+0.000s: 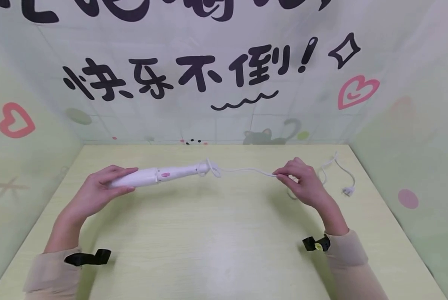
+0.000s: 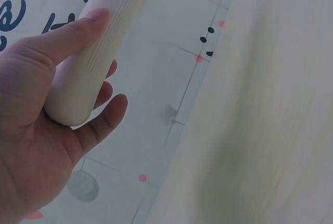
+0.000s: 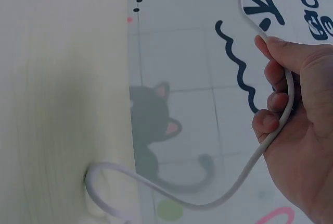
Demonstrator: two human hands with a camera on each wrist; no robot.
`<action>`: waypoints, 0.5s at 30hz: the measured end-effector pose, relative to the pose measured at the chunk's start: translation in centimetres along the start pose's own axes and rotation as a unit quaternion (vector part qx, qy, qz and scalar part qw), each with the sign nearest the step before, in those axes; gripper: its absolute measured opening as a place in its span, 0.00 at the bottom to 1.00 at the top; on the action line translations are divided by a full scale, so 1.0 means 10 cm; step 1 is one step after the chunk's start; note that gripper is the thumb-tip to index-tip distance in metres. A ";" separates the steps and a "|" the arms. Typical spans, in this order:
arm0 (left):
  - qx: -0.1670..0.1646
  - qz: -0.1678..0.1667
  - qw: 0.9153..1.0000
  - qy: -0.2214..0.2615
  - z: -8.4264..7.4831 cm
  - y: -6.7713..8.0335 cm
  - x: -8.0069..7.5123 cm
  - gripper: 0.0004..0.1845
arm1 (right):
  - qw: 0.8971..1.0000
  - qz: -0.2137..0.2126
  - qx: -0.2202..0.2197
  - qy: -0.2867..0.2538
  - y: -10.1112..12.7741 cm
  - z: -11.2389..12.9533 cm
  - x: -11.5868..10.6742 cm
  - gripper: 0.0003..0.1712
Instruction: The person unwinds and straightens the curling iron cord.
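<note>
My left hand [image 1: 98, 189] grips the thick, rounded end of a white corded hair styling wand [image 1: 177, 171], held nearly level above the table. Thumb and fingers lie on either side of its grooved casing [image 2: 91, 67]. A pink switch [image 1: 165, 175] shows on the wand's middle. Around its slim end, the white cord [image 1: 246, 169] makes a small loop, then stretches almost straight to the right. Between thumb and index finger, my right hand [image 1: 300, 181] pinches this cord; a further length [image 3: 244, 174] passes along the palm and sags down to the table.
The cord's tail ends in a plug [image 1: 348, 191] on the right part of the pale wooden table [image 1: 216, 241]. Printed wall sheets [image 1: 164, 125] with black lettering enclose the back and sides. Black wrist straps [image 1: 87, 258] sit on both sleeves.
</note>
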State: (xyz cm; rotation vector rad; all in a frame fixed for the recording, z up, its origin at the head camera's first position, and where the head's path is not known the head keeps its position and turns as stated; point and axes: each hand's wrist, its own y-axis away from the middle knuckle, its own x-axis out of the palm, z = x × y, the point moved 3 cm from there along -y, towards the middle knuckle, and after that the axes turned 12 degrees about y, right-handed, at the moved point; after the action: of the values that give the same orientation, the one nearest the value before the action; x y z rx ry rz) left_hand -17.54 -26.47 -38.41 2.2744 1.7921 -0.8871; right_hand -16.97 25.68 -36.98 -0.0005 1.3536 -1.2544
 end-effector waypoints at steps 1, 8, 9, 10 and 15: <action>-0.002 -0.002 1.000 -0.001 0.00 0.01 -0.02 0.26 | 1.000 -0.008 0.011 0.004 0.02 -0.03 -0.04 0.14; 0.018 0.012 1.000 0.003 -0.04 0.06 -0.05 0.26 | 0.998 -0.022 0.057 0.012 0.10 -0.17 -0.13 0.13; 0.022 0.011 1.000 0.006 -0.04 0.05 -0.04 0.26 | 0.998 -0.021 0.058 0.009 0.10 -0.17 -0.12 0.13; 0.023 0.009 1.000 0.010 -0.05 0.05 -0.03 0.26 | 0.998 -0.021 0.060 0.008 0.10 -0.18 -0.10 0.13; 0.030 0.007 0.999 0.013 -0.06 0.03 0.00 0.27 | 0.996 -0.005 0.094 0.009 0.10 -0.19 -0.04 0.11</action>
State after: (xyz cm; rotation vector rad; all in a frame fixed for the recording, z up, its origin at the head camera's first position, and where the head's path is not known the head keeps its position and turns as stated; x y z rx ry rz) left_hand -17.03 -26.29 -37.98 2.3428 1.7809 -0.9258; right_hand -17.55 27.54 -37.97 0.1354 1.2474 -1.3888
